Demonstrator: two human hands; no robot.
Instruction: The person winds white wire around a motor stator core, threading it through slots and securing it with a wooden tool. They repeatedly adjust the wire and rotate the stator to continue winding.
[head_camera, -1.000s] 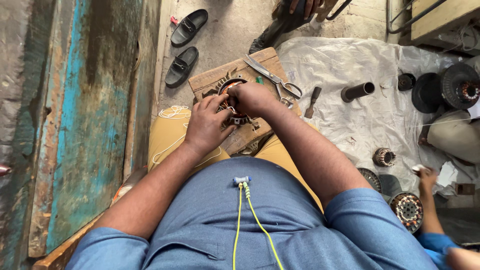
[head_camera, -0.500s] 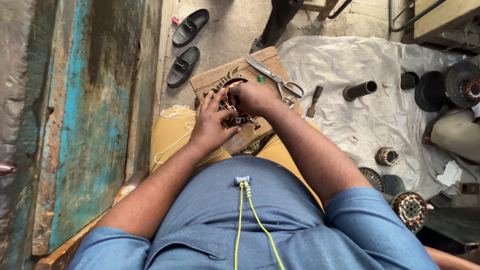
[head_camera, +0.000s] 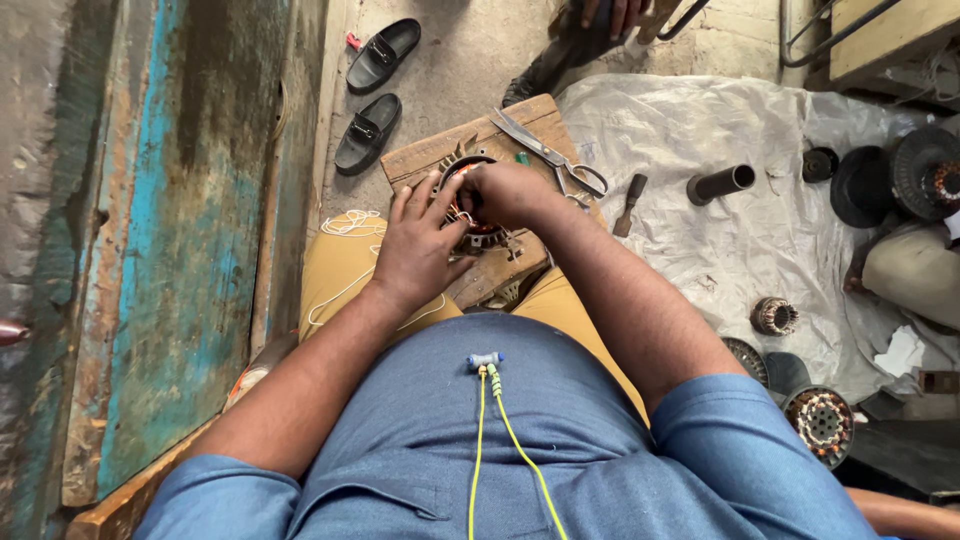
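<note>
A round motor stator (head_camera: 478, 232) with copper windings lies on a wooden board (head_camera: 432, 158) across my lap. My left hand (head_camera: 418, 250) rests on the stator's near left side, fingers spread and pressing on it. My right hand (head_camera: 508, 192) curls over the top of the windings, fingertips pinched at the coil wires; what it pinches is hidden. A pair of large scissors (head_camera: 548, 152) lies on the board just right of my right hand. White string (head_camera: 348, 224) trails over my left knee.
A white plastic sheet (head_camera: 720, 240) on the right carries a dark tube (head_camera: 720, 184), a chisel-like tool (head_camera: 630, 200), a small rotor (head_camera: 774, 316) and other motor parts (head_camera: 818, 422). Two black sandals (head_camera: 374, 92) lie on the concrete. A worn painted door (head_camera: 150, 250) stands left. Another person's knee (head_camera: 908, 270) is at right.
Both hands stay on the stator with small finger shifts. The other person's hand seen at the lower right a second ago has gone from view.
</note>
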